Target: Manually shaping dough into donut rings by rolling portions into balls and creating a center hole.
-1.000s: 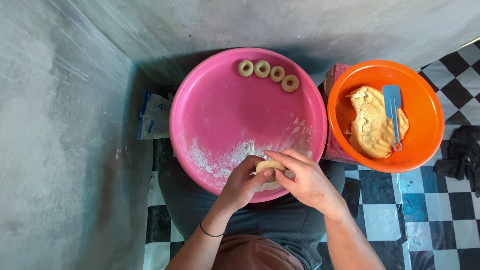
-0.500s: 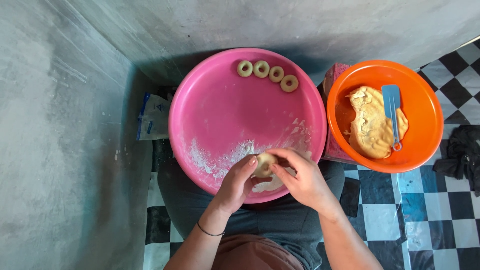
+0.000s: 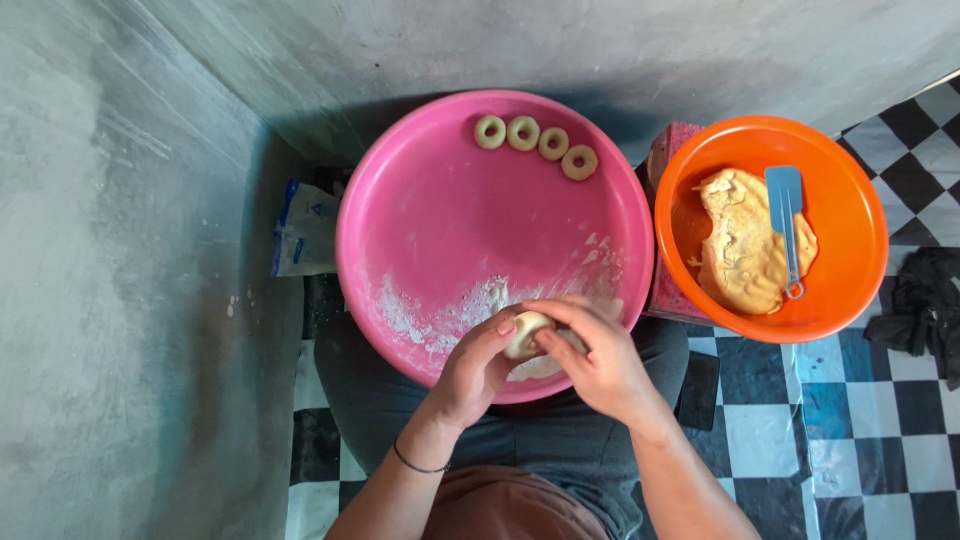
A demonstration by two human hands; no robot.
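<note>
A small pale dough ball [image 3: 527,332] is pinched between both hands over the near rim of a big pink tray [image 3: 440,220]. My left hand [image 3: 472,372] cups it from the left, and my right hand [image 3: 598,358] presses it with fingertips from the right. Flour [image 3: 470,302] is dusted on the tray just beyond the hands. Several ring-shaped dough pieces [image 3: 535,144] lie in a row at the tray's far edge.
An orange bowl [image 3: 850,210] to the right holds a mass of yellow dough [image 3: 740,250] and a blue scraper [image 3: 788,215]. A blue-and-white bag [image 3: 305,228] lies left of the tray by the grey wall. Dark cloth [image 3: 925,310] lies on the checkered floor at right.
Both hands have kept working the dough ball at the tray's near edge, shifting it slightly; the fingers have turned around it. The tray and bowl have not moved.
</note>
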